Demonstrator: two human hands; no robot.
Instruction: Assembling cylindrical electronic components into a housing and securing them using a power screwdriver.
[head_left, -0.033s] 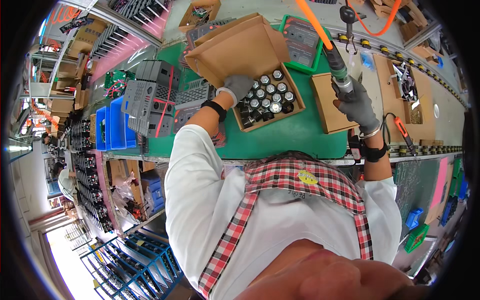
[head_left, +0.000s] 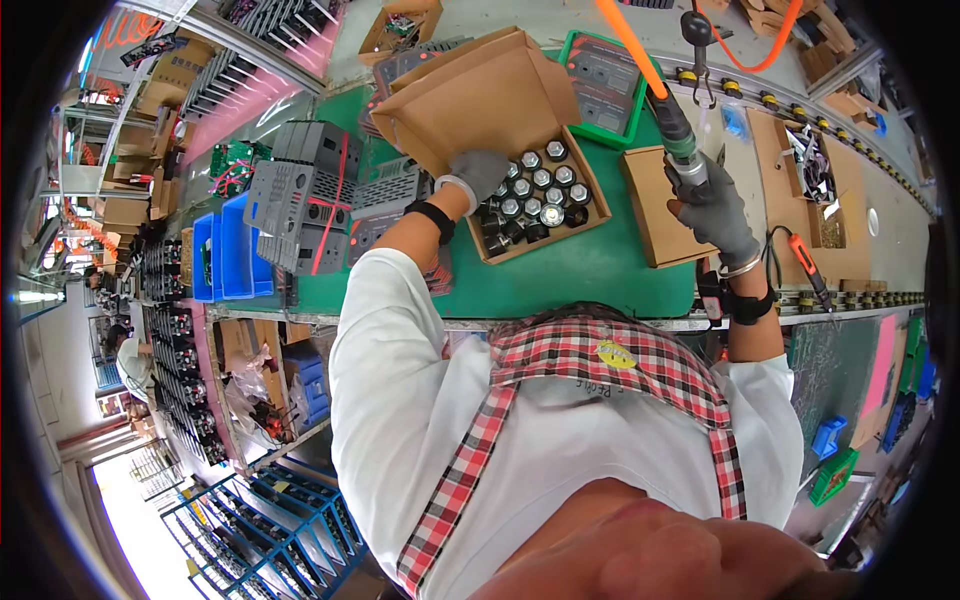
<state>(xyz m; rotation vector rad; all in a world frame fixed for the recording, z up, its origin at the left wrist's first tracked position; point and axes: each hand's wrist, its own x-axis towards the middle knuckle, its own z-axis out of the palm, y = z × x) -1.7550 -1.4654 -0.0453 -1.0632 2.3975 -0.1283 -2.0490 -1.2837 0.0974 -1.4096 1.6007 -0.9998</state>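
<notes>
An open cardboard box stands on the green work mat, its lid tipped back. Several round black pieces with silver hexagonal tops fill it in rows; some near the front lie on their sides. My left hand, in a grey glove, reaches over the box's left side with its fingers down among these pieces. Those fingers are hidden, so any hold cannot be made out. Right of the box, my gloved right hand is wrapped round the silver lower part of a hanging power screwdriver, which has an orange hose above it.
A closed cardboard box lies below the screwdriver. Grey plastic housings with red straps are stacked at left, beside blue bins. A green tray holds grey panels behind. Another orange-and-black screwdriver lies at right by the rollers.
</notes>
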